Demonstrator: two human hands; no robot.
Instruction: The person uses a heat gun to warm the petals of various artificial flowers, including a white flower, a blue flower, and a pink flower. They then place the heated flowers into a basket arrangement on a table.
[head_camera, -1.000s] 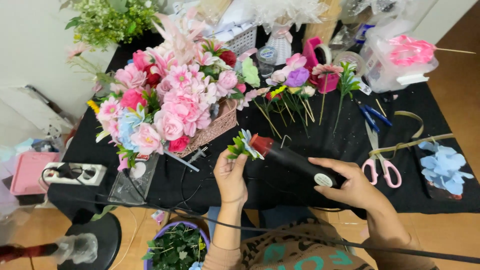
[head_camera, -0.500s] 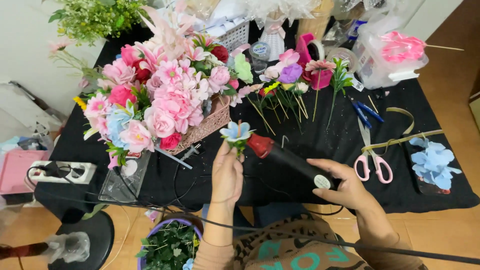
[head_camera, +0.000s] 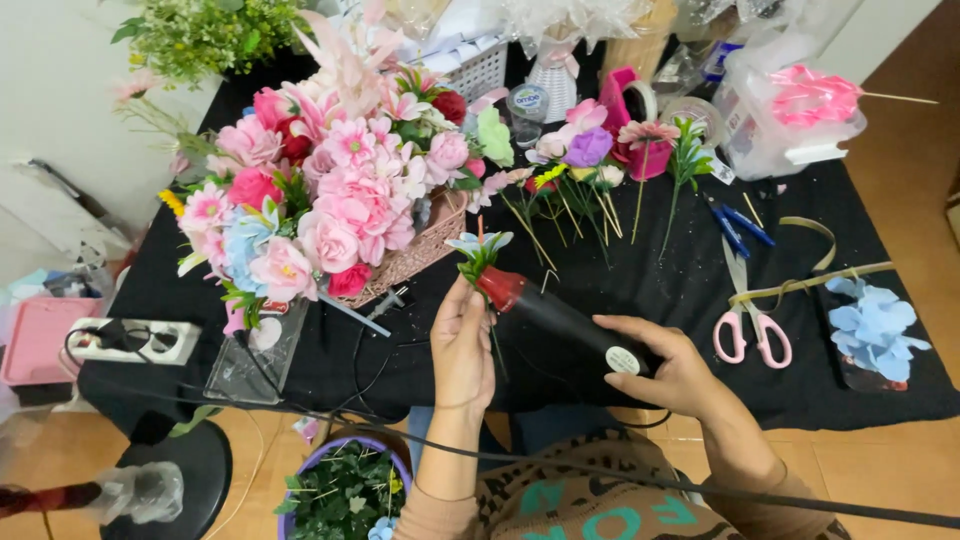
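Basically held the small blue flower (head_camera: 478, 246) upright by its green stem, left hand (head_camera: 462, 345) fingers pinched on the stem just below the leaves, above the black table (head_camera: 640, 300). Gripped the glue gun (head_camera: 560, 320) with right hand (head_camera: 668, 368), fingers wrapped tight around the black body; long axis ran from lower right up to upper left, red nozzle touching or just beside the stem, right of the left fingertips. Sat near the pink flower basket (head_camera: 400, 265), scissors (head_camera: 750, 320) well apart to the right.

Pale-blue artificial flower (head_camera: 479, 246) upright on thin stem, black heat gun (head_camera: 560, 320) with red nozzle, maybe touching stem
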